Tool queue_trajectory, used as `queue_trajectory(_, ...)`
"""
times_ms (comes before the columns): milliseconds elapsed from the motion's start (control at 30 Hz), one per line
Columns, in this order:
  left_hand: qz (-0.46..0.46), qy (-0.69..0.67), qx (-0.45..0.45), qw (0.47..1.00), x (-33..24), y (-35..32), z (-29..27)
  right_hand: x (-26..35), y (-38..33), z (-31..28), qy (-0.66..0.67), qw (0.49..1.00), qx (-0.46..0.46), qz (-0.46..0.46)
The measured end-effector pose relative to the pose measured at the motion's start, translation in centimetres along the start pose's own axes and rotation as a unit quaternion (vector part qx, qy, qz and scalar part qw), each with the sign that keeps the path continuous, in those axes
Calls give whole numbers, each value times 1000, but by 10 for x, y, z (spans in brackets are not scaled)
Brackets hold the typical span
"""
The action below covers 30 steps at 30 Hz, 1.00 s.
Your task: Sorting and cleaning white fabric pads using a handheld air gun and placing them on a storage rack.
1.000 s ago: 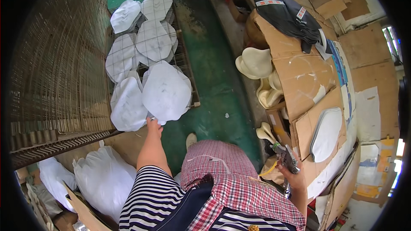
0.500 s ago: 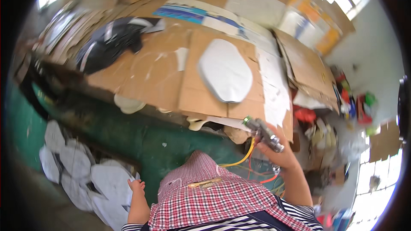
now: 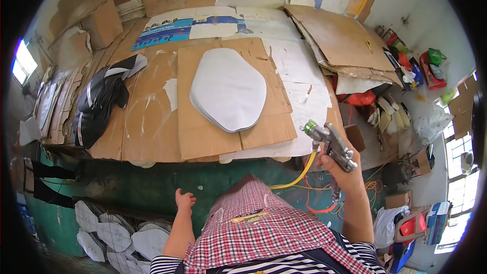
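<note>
A: What is the biggest thing here?

B: The workbench (image 3: 152, 137), covered with flat cardboard sheets (image 3: 203, 137). It fills the upper half of the view, and its near edge runs just in front of the person's checked apron (image 3: 264, 228).

A: And on the cardboard?

B: A stack of white oval pieces (image 3: 228, 89) lies near the middle of the bench. Its long axis runs away from the person, slightly tilted, with the narrower end at the far side. To the left of it lies a dark garment with grey stripes (image 3: 101, 101), well apart from the stack.

A: What does the right hand hold?

B: The right hand (image 3: 341, 167) is closed around a metal spray gun (image 3: 332, 144), fingers wrapped on the handle. A yellow hose (image 3: 299, 172) hangs from below it. The gun is above the right near corner of the bench.

A: Which way does the gun point?

B: Its body lies slanted, and the nozzle with a green ring points up and to the left, toward the stack. The stack is ahead and to the left of this grip, near but not touching. The right hand is clearly the nearer one.

A: And the left hand?

B: The left hand (image 3: 185, 200) is low, below the bench edge, empty, with fingers loosely spread. More white pieces (image 3: 127, 231) lie on a wire rack down at the left.
</note>
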State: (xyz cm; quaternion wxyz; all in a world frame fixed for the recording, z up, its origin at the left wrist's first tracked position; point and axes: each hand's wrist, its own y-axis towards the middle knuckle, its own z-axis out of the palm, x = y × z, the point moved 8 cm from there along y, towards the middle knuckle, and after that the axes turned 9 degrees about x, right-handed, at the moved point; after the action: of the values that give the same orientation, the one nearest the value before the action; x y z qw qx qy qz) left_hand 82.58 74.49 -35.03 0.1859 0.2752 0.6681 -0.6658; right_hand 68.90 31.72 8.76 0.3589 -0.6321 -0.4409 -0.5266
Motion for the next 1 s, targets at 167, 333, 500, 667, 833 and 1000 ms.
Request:
queue_trajectory(167, -39, 53, 37, 997, 33, -2, -3, -5, -8, -13, -23, 999, 8, 30)
queue_trajectory(333, -95, 49, -20, 994, 56, -1, -66, -9, -28, 3, -31, 994, 74, 78)
queue_trajectory(500, -136, 1, -68, 988, 67, -9, -85, 1, -10, 21, 6, 996, 86, 31)
queue_trajectory(667, -89, -44, -47, 994, 49, -8, -64, 5, 5, 11, 10, 1000, -14, 19)
queue_trajectory(833, -66, -11, -14, 998, 43, -12, -48, 3, -23, 3, 4, 999, 16, 27)
queue_trajectory(1000, -42, -16, -9, 999, 33, -9, -45, 3, -33, 5, -15, 998, 59, 31)
